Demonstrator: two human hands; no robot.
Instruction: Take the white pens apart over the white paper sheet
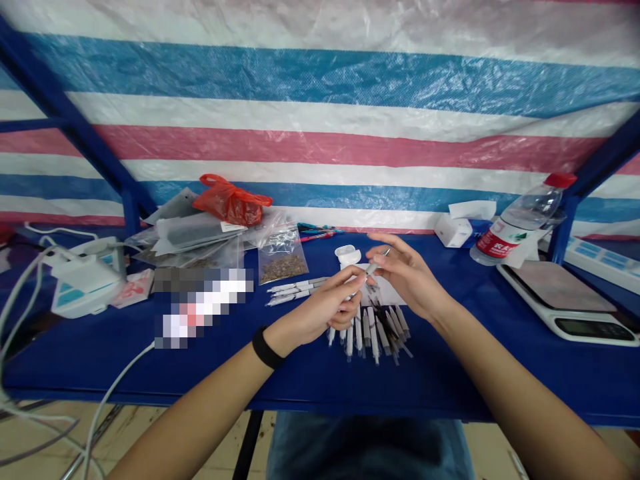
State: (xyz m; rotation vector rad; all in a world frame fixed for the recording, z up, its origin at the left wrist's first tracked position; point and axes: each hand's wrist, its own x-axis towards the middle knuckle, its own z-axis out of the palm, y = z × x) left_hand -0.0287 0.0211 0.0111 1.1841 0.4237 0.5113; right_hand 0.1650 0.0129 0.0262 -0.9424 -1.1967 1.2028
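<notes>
The right hand [407, 273] pinches a thin pen [374, 268] between finger and thumb, keeping it clear of the pile of pens [373, 333] on the blue table [100, 363], while the curled left hand [325, 305] stays close, its grip impossible to tell.

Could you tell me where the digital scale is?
In the head view, the digital scale sits at far right, in front of the plastic water bottle.

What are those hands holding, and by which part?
A slim white pen-like tube: the left hand grips its lower body, and the right hand pinches it near its thin tip.
</notes>
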